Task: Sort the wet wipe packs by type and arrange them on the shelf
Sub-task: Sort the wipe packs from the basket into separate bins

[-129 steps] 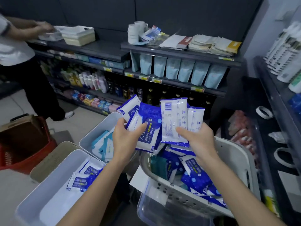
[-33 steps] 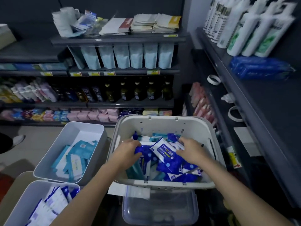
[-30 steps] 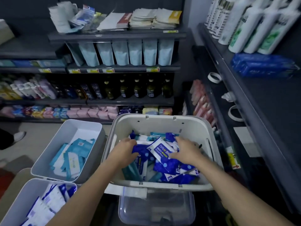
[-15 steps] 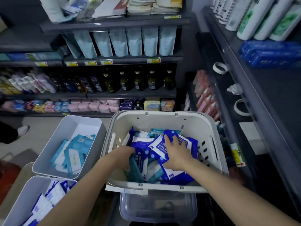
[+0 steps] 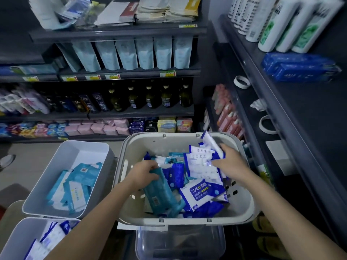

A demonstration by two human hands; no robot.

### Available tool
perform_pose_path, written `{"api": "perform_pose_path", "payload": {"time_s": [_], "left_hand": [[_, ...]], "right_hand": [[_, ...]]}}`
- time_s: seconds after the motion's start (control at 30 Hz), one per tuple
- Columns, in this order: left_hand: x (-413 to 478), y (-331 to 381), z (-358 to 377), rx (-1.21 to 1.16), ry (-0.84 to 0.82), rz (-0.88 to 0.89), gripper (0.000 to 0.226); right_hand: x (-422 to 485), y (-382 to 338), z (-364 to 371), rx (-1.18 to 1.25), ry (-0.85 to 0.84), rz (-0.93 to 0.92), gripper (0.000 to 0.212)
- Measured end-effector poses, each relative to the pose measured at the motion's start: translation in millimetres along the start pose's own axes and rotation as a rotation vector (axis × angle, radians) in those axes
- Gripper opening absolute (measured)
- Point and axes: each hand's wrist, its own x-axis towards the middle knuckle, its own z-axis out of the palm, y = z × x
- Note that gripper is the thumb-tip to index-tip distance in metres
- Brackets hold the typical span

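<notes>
A white basket (image 5: 242, 209) in front of me holds a loose pile of blue-and-white alcohol wipe packs (image 5: 201, 192) and teal wipe packs (image 5: 163, 196). My left hand (image 5: 143, 175) reaches into the basket's left side and grips teal packs by their upper end. Over the basket's right side, my right hand (image 5: 231, 166) holds a bunch of blue-and-white packs (image 5: 202, 160) fanned upward. A white bin (image 5: 90, 149) at the left holds teal packs. Another white bin (image 5: 20, 231) at the bottom left holds blue-and-white packs.
Dark shelves stand ahead with pouches (image 5: 131, 53), bottles (image 5: 150, 96) and small packets. The right shelf (image 5: 309, 113) carries white bottles (image 5: 281, 21), blue packages (image 5: 298, 66) and tape rings (image 5: 242, 82). A clear tub (image 5: 180, 243) sits under the basket. A shoe (image 5: 6, 160) shows at the left edge.
My right hand has lifted a bunch of blue-and-white packs off the pile toward the basket's right rim. My left hand has closed on teal packs in the basket.
</notes>
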Motion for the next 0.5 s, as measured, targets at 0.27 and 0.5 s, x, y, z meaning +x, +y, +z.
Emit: {"api": "perform_pose_path", "payload": {"time_s": [0.27, 0.5], "left_hand": [[-3.8, 0.9, 6.7, 0.138, -0.251, -0.03, 0.036], [-8.9, 1.0, 4.2, 0.187, -0.26, 0.014, 0.023]], "right_hand": [[-6.9, 12.5, 18.1, 0.132, -0.125, 0.16, 0.041], [-4.3, 2.2, 30.1, -0.034, -0.189, 0.116, 0.058]]}}
